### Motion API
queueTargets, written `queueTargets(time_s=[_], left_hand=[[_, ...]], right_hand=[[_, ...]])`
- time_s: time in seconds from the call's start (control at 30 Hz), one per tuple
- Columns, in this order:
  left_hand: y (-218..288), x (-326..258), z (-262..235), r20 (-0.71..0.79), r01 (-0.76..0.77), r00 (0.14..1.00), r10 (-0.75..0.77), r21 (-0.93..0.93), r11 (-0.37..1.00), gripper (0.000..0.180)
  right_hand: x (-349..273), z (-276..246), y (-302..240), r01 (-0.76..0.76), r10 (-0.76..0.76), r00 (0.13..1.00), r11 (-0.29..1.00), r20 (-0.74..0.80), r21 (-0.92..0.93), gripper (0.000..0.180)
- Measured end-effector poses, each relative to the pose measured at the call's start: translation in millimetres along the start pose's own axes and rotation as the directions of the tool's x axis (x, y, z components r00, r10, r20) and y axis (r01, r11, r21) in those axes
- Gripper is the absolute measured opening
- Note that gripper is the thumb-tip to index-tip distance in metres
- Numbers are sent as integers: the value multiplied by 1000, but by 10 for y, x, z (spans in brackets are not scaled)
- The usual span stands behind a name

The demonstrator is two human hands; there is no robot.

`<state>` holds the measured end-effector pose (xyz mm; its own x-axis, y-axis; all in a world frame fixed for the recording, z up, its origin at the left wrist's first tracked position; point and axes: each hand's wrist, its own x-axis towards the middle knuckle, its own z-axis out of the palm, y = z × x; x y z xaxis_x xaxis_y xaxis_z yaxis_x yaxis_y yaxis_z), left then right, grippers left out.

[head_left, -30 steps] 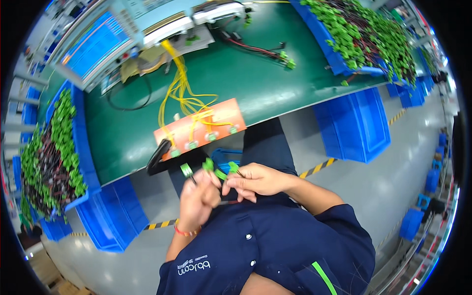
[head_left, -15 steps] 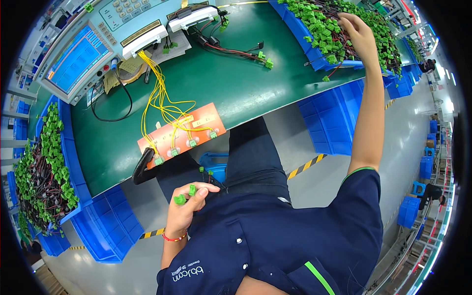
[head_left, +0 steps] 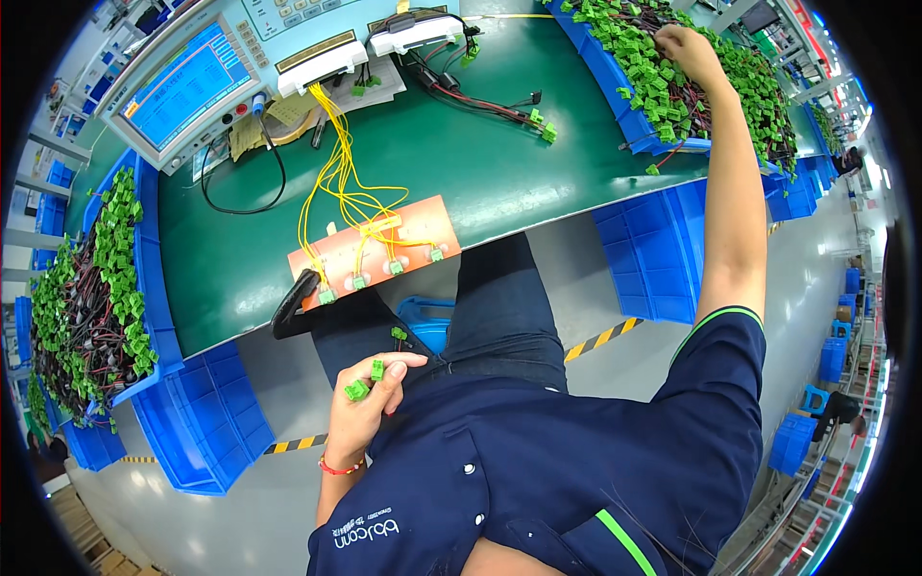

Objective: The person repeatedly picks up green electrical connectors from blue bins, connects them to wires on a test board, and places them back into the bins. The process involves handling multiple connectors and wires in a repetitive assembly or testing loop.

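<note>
In front of my torso, my left hand [head_left: 363, 408] is closed on cables with green plug connectors [head_left: 357, 390]. Two connectors stick out by the fingers, and more cable ends [head_left: 399, 336] hang past the hand over my lap. My right arm stretches to the far right, where my right hand [head_left: 690, 58] dips into a blue bin [head_left: 615, 96] heaped with dark and red cables with green connectors [head_left: 663, 106]. Its fingers are bent together among the cables; what they grip is hidden. An orange test board [head_left: 423, 226] with yellow wires [head_left: 336, 158] and a row of green sockets lies at the bench edge.
A tester with a screen [head_left: 187, 86] stands at the back left of the green bench [head_left: 499, 182]. Loose cables [head_left: 480, 106] lie near the back. Another full blue bin [head_left: 158, 288] is at the left. Blue bins [head_left: 206, 418] sit below both ends. A black handle [head_left: 293, 305] juts from the board.
The view has shifted slightly, moving the bench to the right in the picture. My right hand's fingers have curled more into the pile. My left hand keeps its hold.
</note>
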<state>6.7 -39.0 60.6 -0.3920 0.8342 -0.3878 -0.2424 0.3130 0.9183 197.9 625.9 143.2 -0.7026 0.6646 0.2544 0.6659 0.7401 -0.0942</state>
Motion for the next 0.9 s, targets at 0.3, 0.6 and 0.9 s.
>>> queueTargets(time_s=[0.3, 0.6, 0.9], left_hand=[[-22, 133, 24, 65, -44, 997, 42, 36, 998, 29], [-89, 31, -7, -16, -21, 1000, 22, 12, 1000, 29], [-88, 47, -27, -30, -4, 1000, 3, -19, 1000, 29]], right_hand=[[63, -23, 176, 92, -94, 992, 995, -85, -29, 32], [528, 190, 71, 80, -77, 985, 997, 151, -13, 36], [543, 219, 268, 164, -147, 985, 960, -88, 228, 17]])
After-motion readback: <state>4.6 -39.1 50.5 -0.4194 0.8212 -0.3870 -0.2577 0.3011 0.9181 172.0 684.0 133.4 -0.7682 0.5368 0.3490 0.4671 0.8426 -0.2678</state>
